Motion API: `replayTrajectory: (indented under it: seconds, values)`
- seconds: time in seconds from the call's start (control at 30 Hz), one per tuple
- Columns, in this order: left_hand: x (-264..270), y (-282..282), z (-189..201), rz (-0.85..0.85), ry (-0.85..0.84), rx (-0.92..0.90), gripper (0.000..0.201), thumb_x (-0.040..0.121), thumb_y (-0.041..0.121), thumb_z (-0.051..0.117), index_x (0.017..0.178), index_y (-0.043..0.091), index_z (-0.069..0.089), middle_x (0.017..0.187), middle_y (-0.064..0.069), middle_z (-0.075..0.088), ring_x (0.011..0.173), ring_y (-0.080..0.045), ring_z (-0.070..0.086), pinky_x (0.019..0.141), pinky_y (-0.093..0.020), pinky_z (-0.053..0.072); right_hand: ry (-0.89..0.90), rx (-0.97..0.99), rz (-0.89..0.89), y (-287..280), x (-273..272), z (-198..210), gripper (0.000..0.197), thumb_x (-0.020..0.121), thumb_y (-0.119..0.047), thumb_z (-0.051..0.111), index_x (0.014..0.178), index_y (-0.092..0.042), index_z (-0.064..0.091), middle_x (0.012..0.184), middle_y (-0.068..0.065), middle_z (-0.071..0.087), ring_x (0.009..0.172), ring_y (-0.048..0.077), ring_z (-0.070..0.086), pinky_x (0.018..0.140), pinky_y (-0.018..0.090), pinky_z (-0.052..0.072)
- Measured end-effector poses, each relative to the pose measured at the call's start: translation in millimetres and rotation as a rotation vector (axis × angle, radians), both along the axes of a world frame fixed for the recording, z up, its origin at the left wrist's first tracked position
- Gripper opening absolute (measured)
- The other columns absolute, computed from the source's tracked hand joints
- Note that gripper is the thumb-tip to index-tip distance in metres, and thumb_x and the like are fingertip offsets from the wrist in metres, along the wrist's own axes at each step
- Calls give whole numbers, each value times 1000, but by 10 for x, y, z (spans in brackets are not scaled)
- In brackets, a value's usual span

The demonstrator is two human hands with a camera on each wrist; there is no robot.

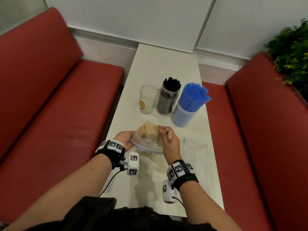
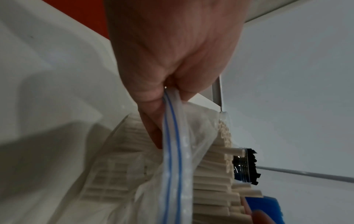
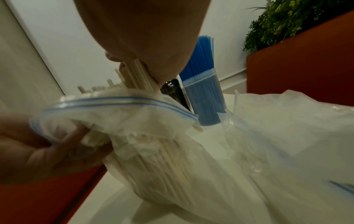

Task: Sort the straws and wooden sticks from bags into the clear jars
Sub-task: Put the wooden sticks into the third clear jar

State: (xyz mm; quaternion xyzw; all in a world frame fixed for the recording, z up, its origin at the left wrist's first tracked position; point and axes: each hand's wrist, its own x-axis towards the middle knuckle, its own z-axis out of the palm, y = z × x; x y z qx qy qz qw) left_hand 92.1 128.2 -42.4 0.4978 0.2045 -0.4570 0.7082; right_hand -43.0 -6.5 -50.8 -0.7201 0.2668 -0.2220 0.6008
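A clear zip bag (image 1: 146,146) with a blue seal strip (image 2: 173,151) stands near the table's front, full of beige paper straws (image 1: 147,130) that stick out of its mouth. My left hand (image 1: 124,139) pinches the bag's rim at the left. My right hand (image 1: 170,140) grips a small bunch of the beige straws (image 3: 138,75) at the bag's right side. Behind stand three clear jars: an empty one (image 1: 147,99), one full of black straws (image 1: 168,95), one full of blue straws (image 1: 190,104).
The white table (image 1: 166,64) is narrow, with red bench seats (image 1: 58,105) on both sides. An empty clear bag (image 1: 196,157) lies flat to the right of my right hand. A green plant (image 1: 291,52) stands at the far right.
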Motion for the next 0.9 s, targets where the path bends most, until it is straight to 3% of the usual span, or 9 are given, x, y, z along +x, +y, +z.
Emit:
replayTrajectory:
  seconds: [0.1, 0.2, 0.23, 0.3, 0.4, 0.5, 0.6, 0.73, 0.9]
  values:
    - [-17, -12, -22, 13, 3, -9, 30, 96, -6, 49, 124, -12, 57, 122, -23, 62, 91, -27, 65, 78, -36, 57, 6, -19, -7, -25, 21, 84, 11, 101, -33, 61, 95, -26, 66, 84, -11, 70, 78, 4, 60, 69, 14, 46]
    - [-37, -27, -11, -14, -34, -14, 23, 95, -3, 51, 115, -10, 61, 105, -20, 64, 73, -25, 70, 61, -35, 61, -6, 11, -42, -85, 13, 83, 9, 100, -28, 62, 92, -28, 59, 85, -1, 70, 77, 9, 61, 68, 18, 48]
    - [-44, -22, -12, -22, -57, -11, 23, 95, 0, 52, 115, -8, 60, 103, -19, 61, 71, -26, 70, 60, -35, 60, -6, 14, -50, -97, 6, 76, 10, 100, -29, 62, 92, -30, 57, 84, -4, 70, 77, 8, 61, 68, 19, 48]
    - [-60, -21, -60, -20, -112, -2, 22, 97, 6, 52, 117, -2, 57, 105, -16, 57, 81, -26, 65, 71, -38, 58, 22, -1, -45, -97, -12, 35, 11, 100, -32, 61, 92, -33, 54, 76, -15, 63, 72, 7, 57, 65, 20, 46]
    - [-122, -11, -198, -136, -287, 51, 34, 97, -4, 39, 125, 5, 56, 112, -18, 63, 94, -28, 63, 80, -38, 54, 60, -13, -17, -59, -14, -39, 11, 100, -40, 58, 91, -34, 54, 68, -18, 58, 66, 7, 52, 63, 22, 44]
    - [-204, 4, -344, -354, -535, 204, 42, 95, -6, 45, 134, 6, 55, 117, -22, 66, 98, -29, 64, 79, -36, 54, 54, 4, -25, -47, 32, -82, 12, 101, -43, 55, 93, -35, 54, 71, -19, 60, 66, 2, 54, 66, 23, 48]
    - [-241, -17, -479, -504, -730, 422, 57, 86, -13, 42, 136, 8, 56, 130, -18, 61, 120, -34, 57, 100, -48, 49, 62, -21, -31, -15, -12, -205, 11, 104, -40, 52, 95, -33, 52, 73, -18, 61, 67, -1, 55, 67, 18, 47]
    - [-246, -72, -515, -498, -731, 468, 46, 89, -2, 49, 130, 17, 59, 127, -17, 61, 118, -36, 57, 94, -47, 51, 117, -64, -26, -45, -119, -366, 11, 107, -19, 45, 100, -24, 52, 83, -9, 63, 71, 0, 57, 69, 17, 46]
    - [-296, -71, -525, -634, -773, 488, 53, 93, 4, 50, 143, 19, 49, 135, -14, 58, 119, -33, 58, 92, -38, 52, 213, -82, 42, -66, -42, -430, 14, 103, -9, 44, 109, -18, 54, 92, -8, 68, 77, -5, 62, 67, 9, 45]
